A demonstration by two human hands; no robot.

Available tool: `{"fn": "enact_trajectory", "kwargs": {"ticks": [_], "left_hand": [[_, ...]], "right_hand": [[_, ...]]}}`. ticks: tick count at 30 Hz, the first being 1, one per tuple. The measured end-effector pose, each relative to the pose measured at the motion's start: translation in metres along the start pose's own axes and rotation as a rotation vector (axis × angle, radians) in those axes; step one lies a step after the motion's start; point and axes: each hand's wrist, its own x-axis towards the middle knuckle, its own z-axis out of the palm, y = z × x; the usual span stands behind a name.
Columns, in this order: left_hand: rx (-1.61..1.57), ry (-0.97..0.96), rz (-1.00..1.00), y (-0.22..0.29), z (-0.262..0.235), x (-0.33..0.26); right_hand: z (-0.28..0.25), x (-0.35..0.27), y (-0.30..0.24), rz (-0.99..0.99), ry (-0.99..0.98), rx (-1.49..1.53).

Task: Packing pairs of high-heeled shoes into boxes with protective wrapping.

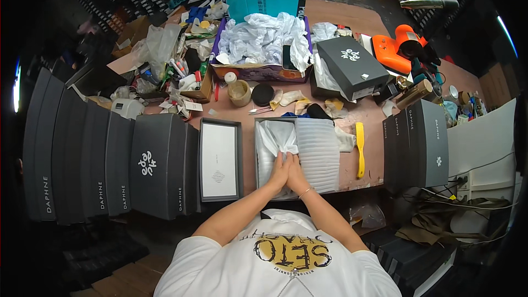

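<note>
My left hand (280,171) and my right hand (296,172) are close together, touching, over an open shoebox (257,157) in front of me. White tissue paper (276,135) in the box gathers into folds at my fingertips, and both hands are closed on it. What lies under the paper is hidden. A ribbed white padding sheet (318,157) spreads over the right side of the box. Just left stands a dark grey box lid or tray (240,159) with a white card (218,160) inside.
Dark shoeboxes stand in a row at left (159,165) and a stack at right (432,148). A yellow brush (360,151) lies right of my box. Behind are a jar (238,93), a carton of crumpled paper (264,38), a grey shoebox (352,66) and an orange device (391,52).
</note>
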Motion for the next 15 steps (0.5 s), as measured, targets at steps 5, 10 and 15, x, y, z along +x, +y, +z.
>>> {"fn": "enact_trajectory", "kwargs": {"ticks": [5, 10, 15], "left_hand": [[0.237, 0.162, 0.139, -0.040, -0.011, 0.023], [0.467, 0.144, 0.301, -0.006, -0.011, -0.003], [0.397, 0.031, 0.410, 0.064, -0.100, -0.112]], "right_hand": [[-0.046, -0.068, -0.037, -0.323, -0.119, 0.170], [-0.057, -0.117, 0.104, 0.298, -0.129, 0.106], [-0.028, -0.036, 0.079, -0.184, 0.169, 0.218]]}}
